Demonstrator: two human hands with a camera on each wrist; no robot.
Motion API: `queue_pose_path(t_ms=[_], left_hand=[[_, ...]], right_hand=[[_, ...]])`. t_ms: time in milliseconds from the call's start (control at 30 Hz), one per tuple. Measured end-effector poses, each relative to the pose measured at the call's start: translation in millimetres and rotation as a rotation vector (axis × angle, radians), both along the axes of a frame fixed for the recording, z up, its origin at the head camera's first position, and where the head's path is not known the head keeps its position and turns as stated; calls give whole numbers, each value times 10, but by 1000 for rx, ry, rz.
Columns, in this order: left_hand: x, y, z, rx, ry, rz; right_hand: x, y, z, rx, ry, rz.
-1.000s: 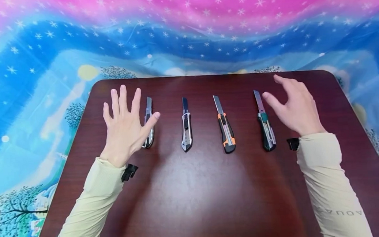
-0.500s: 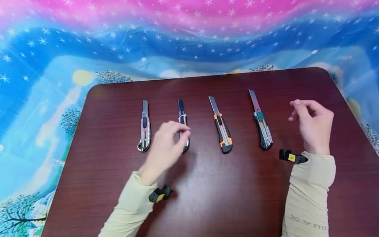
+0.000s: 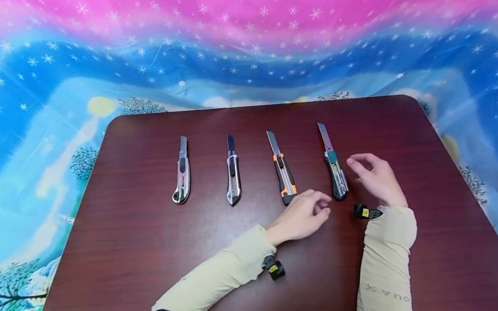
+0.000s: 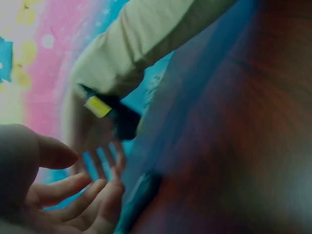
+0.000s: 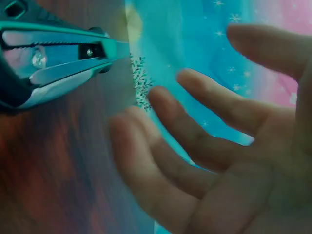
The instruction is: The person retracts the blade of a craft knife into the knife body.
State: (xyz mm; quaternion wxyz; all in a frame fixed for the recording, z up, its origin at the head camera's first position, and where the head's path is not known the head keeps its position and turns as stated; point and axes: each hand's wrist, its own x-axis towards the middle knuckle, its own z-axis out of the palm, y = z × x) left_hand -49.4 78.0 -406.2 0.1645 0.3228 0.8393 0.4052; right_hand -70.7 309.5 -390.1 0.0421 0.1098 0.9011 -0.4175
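Several snap-off utility knives lie in a row on the table, blades out and pointing away. Furthest right is a black and green utility knife (image 3: 336, 174); my right hand (image 3: 378, 178) hovers just right of it, fingers loosely bent, holding nothing. In the right wrist view a gap shows between those fingers and the utility knife (image 5: 58, 58). My left hand (image 3: 301, 217) is reaching across, its back covering the butt of the orange and black utility knife (image 3: 286, 179). Its fingers are relaxed and hold nothing; the left wrist view shows spread fingers (image 4: 73, 195).
Left in the row lie a silver utility knife (image 3: 182, 172) and a grey-black utility knife (image 3: 233, 178). The dark red-brown table (image 3: 109, 261) has rounded corners. A patterned pink and blue cloth (image 3: 224, 46) hangs behind it and along its sides.
My left hand swept rightward from the silver knife, past the middle, to the orange one's butt, its fingers relaxing from a spread. My right hand lowered, then came in beside the green knife.
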Motion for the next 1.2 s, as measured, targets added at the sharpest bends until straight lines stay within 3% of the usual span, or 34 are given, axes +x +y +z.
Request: queue_pose_path(t_ms=[167,400,600,733,833,1000,1200], left_hand=[[-17,339,-175,-34,-116,87],[-146,619,-312,-48,-60,228],[-177,787,-369,-164,24,242],[-205,864,-386,-216,37,308],[-228,886,-416,-228,41,340],[-239,887,-448,-222,72,326],[-213,896,-472,-199,67,335]], right_hand=[[4,-3,-34,5,-76,82],[-52,-61,-95,-17,-120,113],[-62,-115,-126,-6,-143,95],[-69,-139,-138,57,-146,94],[-74,-167,-149,82,-145,95],[-75,-167,-138,88,-147,101],[-72,-128,-136,18,-167,108]])
